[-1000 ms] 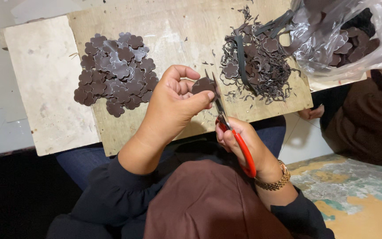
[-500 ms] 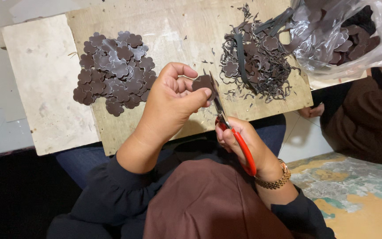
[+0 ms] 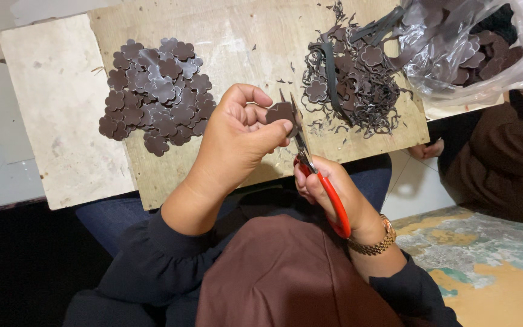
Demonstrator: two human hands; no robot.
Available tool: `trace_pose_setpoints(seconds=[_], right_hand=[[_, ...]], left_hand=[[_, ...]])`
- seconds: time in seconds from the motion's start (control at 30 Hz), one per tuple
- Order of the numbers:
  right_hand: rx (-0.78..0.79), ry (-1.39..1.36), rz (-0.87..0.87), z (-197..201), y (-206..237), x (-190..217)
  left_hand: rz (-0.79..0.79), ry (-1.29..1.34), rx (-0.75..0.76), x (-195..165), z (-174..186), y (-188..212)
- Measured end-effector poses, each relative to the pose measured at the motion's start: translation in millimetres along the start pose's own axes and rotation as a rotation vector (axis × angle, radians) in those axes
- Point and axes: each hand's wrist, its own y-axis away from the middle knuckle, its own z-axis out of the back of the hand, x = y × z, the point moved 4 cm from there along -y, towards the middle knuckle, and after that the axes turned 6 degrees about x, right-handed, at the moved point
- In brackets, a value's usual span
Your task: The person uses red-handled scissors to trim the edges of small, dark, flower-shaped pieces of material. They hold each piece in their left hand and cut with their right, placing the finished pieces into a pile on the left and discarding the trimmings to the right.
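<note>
The left hand [image 3: 237, 142] pinches one dark brown flower-shaped leather piece [image 3: 281, 112] above the wooden board [image 3: 243, 36]. The right hand [image 3: 331, 194] is wrapped tight around one pair of red-handled scissors [image 3: 322, 181]. Two piles lie on the board.

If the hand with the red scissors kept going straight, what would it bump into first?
Probably the brown flower piece held by the left hand; the right hand points the scissors up at it.

- A pile of brown flower-shaped cutouts [image 3: 155, 94] is lying on the wooden surface [image 3: 237, 36].
- A clear plastic bag [image 3: 485, 42] is holding more cutouts.
- Trimmed scraps [image 3: 358, 85] are lying beside it.
</note>
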Motion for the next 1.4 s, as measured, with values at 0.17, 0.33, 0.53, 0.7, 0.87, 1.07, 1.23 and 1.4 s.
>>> trace_pose_setpoints(seconds=[0.17,0.33,0.53,0.7,0.87,1.07,1.23,1.4], right_hand=[[0.015,-0.036,0.009,-3,-1,0],[0.042,-0.01,0.027,-6,-2,6],[0.067,-0.009,0.047,-9,-2,12],[0.093,-0.018,0.076,-9,-3,16],[-0.021,-0.045,0.082,-9,-4,14],[-0.04,-0.057,0.108,-7,-2,10],[-0.081,-0.087,0.089,-6,-2,5],[-0.104,-0.088,0.081,-6,-1,5]], left_hand=[[-0.002,0.02,0.005,2,2,0],[0.01,0.033,0.082,2,0,2],[0.134,0.013,0.089,6,-2,2],[0.162,0.078,0.075,5,-4,-1],[0.213,0.004,0.09,7,-6,1],[0.125,0.135,0.124,12,-11,1],[0.09,0.119,0.127,15,-10,-1],[0.101,0.107,0.114,17,-8,-1]])
